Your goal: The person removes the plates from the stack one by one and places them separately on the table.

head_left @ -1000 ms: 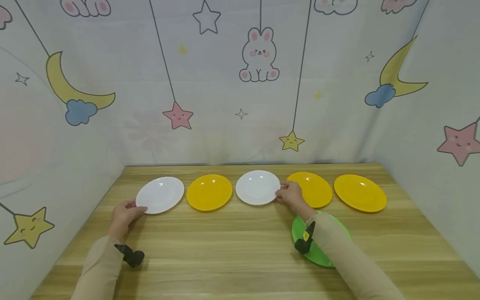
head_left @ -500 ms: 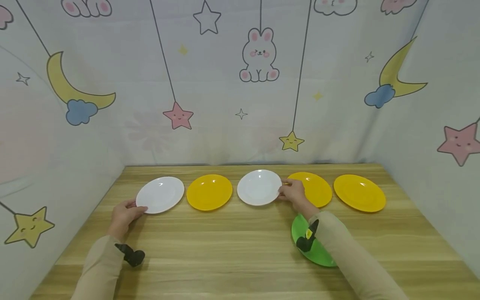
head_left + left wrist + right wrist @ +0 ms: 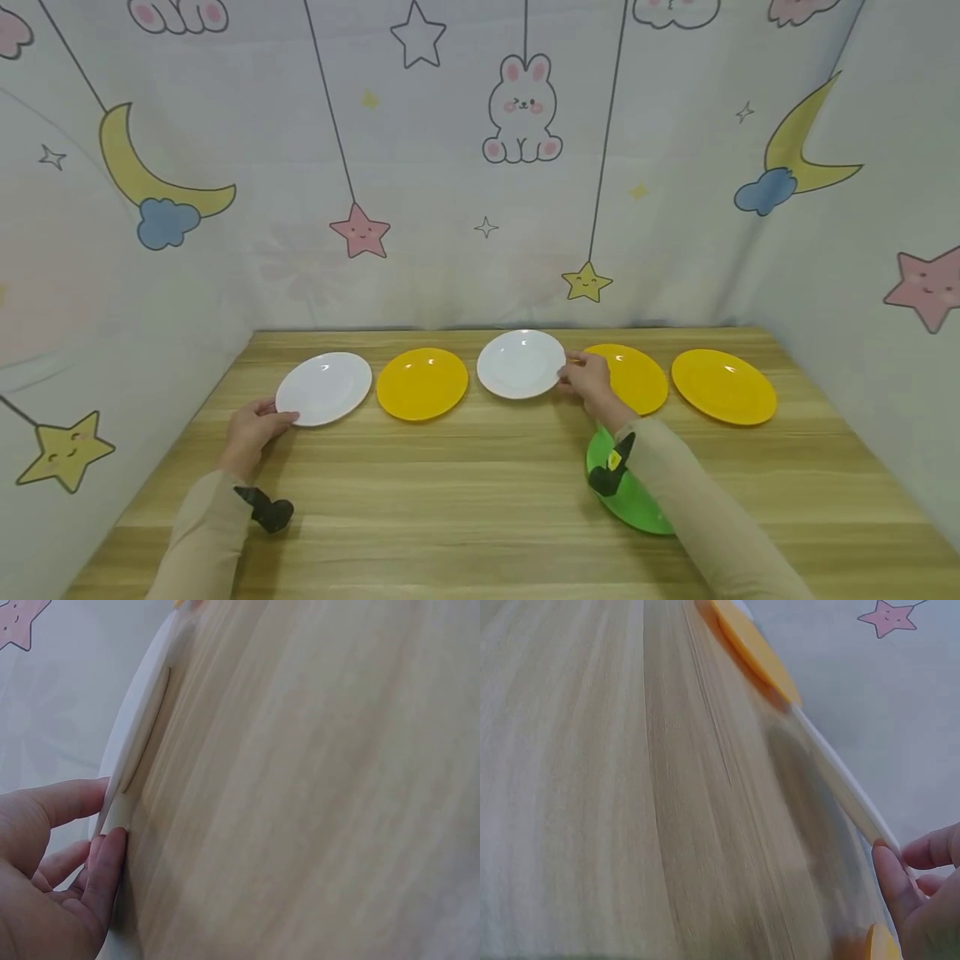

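At the left end of a row of plates, my left hand (image 3: 252, 432) pinches the near-left rim of a white plate (image 3: 324, 388). That plate (image 3: 139, 712) sits on the table in the left wrist view, its edge between my thumb and fingers. My right hand (image 3: 591, 385) pinches the right rim of another white plate (image 3: 521, 364), in the middle of the row. Seen from the right wrist, this plate (image 3: 847, 784) is held off the tabletop, with a shadow under it. A yellow plate (image 3: 422, 384) lies between the two white ones.
Right of the middle plate lie a yellow plate (image 3: 633, 379), partly behind my right hand, and another yellow plate (image 3: 723, 387). A green plate (image 3: 637, 504) lies partly under my right forearm. A patterned cloth (image 3: 420, 275) borders the back of the wooden table (image 3: 420, 517).
My right hand has lifted the middle white plate, which shifted slightly right and then up toward the back. My left hand and its plate have stayed in place.
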